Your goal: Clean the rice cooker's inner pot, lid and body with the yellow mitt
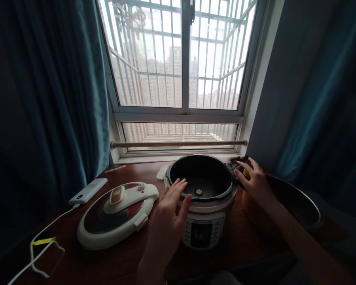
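A white electric pressure cooker (207, 208) stands on the table, its lid off. Inside is the dark cooker cavity (206, 172), with a small round metal piece (198, 192) at the bottom. My left hand (170, 211) is open in front of the cooker's left rim, fingers apart; whether they touch it I cannot tell. At the right rim, my right hand (256, 184) has its thumb and fingers around a dark grey cloth (233, 168). The cooker lid (115, 215) lies on the left. A dark-lined inner pot (290, 200) stands at the right, under my right forearm.
A white power bank (88, 190) with a white cable (55, 219) lies at the left, near a yellow strip (43, 241). Behind the brown table (121, 261), a wooden rail (178, 144) crosses the barred window (154, 59). Blue curtains (62, 79) hang on both sides.
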Available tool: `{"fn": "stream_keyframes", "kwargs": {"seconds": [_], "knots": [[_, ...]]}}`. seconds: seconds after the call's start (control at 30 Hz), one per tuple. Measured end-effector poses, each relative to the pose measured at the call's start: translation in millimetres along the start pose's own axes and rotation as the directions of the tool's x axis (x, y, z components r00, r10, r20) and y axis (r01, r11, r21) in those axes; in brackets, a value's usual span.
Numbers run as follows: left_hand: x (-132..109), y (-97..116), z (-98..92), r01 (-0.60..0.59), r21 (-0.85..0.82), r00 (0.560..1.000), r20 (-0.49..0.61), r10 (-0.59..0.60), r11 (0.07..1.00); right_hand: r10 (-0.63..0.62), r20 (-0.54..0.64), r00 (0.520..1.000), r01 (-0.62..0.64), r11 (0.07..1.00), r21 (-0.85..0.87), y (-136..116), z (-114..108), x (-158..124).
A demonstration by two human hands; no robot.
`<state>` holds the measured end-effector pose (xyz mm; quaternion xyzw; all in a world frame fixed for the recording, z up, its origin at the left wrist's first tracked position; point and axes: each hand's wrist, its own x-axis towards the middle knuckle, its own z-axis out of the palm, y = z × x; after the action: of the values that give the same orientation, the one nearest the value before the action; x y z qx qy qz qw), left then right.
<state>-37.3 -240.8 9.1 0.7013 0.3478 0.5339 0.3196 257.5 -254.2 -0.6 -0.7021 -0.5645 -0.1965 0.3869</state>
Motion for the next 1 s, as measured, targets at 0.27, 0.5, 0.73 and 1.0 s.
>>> {"fn": "stream_keyframes", "kwargs": {"seconds": [0.27, 0.5, 0.73, 1.0], "knots": [[-15.3, 4.6, 6.1, -0.128, 0.191, 0.944, 0.324, 0.061, 0.973, -0.340, 0.083, 0.937, 0.346, 0.936, -0.061, 3.5, -18.5, -36.2], [-16.3, 7.5, 4.6, -0.073, 0.120, 0.950, 0.310, 0.033, 0.990, 0.032, 0.107, 0.994, -0.045, 0.992, 0.121, -0.9, -29.3, 0.9], [-16.8, 5.5, 0.0, -0.100, 0.092, 0.949, 0.307, 0.067, 0.991, 0.023, 0.076, 0.997, -0.049, 0.929, 0.368, -1.7, -43.1, 75.7], [-18.5, 5.7, -2.1, -0.115, 0.209, 0.923, 0.384, 0.027, 0.971, -0.361, 0.418, 0.833, 0.282, 0.929, 0.241, -9.6, -23.9, 92.7]]}}
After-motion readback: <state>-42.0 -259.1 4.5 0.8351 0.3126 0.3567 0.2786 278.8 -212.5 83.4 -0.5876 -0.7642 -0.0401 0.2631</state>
